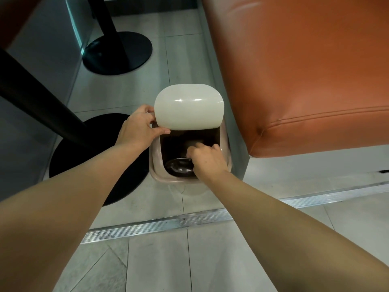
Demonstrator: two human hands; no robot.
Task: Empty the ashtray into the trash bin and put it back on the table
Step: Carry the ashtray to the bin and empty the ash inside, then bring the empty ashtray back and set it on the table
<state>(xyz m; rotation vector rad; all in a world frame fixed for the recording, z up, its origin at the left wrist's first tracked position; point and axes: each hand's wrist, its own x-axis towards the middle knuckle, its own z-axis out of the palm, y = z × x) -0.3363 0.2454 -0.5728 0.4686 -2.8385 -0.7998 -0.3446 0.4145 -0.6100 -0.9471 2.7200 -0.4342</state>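
Note:
A small beige trash bin (154, 163) stands on the floor beside an orange seat. Its cream lid (188, 107) is tipped up, and my left hand (141, 128) grips the lid's left edge, holding it open. My right hand (207, 160) is inside the bin's dark opening, closed on a dark round ashtray (179, 166) that is tilted over the near part of the opening. What lies deeper in the bin is too dark to tell.
The orange cushioned seat (305, 70) overhangs the bin on the right. A black table post (35, 102) with a round black base (99, 157) stands at the left, and a second black base (117, 52) farther back. A metal floor strip (168, 222) runs across the tiles.

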